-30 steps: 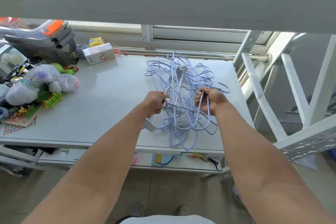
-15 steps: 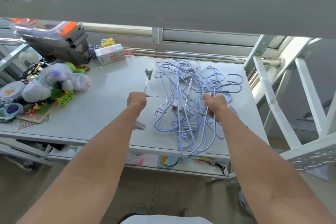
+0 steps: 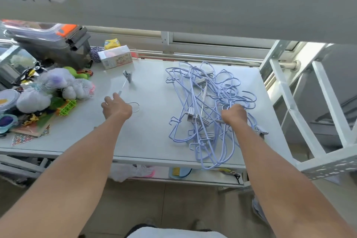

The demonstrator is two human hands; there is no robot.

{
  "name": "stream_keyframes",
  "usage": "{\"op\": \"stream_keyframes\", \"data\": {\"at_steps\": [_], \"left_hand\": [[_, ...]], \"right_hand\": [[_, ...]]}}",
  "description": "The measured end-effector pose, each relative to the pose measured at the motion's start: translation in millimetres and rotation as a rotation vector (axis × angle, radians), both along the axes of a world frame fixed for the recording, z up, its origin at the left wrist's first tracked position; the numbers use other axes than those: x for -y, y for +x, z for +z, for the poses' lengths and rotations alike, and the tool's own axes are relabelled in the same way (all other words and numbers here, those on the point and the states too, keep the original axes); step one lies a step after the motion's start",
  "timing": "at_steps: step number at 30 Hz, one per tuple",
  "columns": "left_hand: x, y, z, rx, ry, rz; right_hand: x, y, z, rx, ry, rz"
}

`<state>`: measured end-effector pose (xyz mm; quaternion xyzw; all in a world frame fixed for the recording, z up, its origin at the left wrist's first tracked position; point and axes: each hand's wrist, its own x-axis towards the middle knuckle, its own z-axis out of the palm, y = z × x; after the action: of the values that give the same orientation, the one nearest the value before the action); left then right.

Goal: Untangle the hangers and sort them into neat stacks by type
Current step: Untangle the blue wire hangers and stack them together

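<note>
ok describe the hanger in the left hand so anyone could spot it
On the grey table, look left of the pile of lilac hangers to the left hand. It holds a lone clip hanger: bare metal, not lilac, grey clip at its far end.

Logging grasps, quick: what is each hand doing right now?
Left hand: grips the thin metal clip hanger.
Right hand: grips the tangled pile of lilac wire hangers.
</note>
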<state>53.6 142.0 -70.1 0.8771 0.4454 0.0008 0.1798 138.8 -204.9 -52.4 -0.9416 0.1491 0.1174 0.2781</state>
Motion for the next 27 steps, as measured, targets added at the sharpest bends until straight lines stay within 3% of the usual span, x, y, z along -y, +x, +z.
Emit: {"op": "stream_keyframes", "data": {"at_steps": [3, 6, 9, 17, 23, 27], "left_hand": [[38, 8, 4, 0.102, 0.057, -0.214], [101, 20, 12, 0.226, -0.102, -0.448], [158, 26, 19, 0.189, -0.235, -0.587], [212, 36, 10, 0.128, -0.104, -0.544], [221, 39, 8, 0.101, -0.078, -0.557], [218, 40, 5, 0.148, -0.216, -0.503]], "right_hand": [[-3, -3, 0, 0.027, 0.011, -0.054], [-5, -4, 1, 0.074, 0.047, -0.098], [0, -3, 2, 0.117, 0.07, -0.1], [26, 2, 1, 0.03, -0.267, 0.17], [29, 8, 0, 0.036, -0.275, 0.207], [25, 12, -3, 0.044, -0.271, 0.166]]}}
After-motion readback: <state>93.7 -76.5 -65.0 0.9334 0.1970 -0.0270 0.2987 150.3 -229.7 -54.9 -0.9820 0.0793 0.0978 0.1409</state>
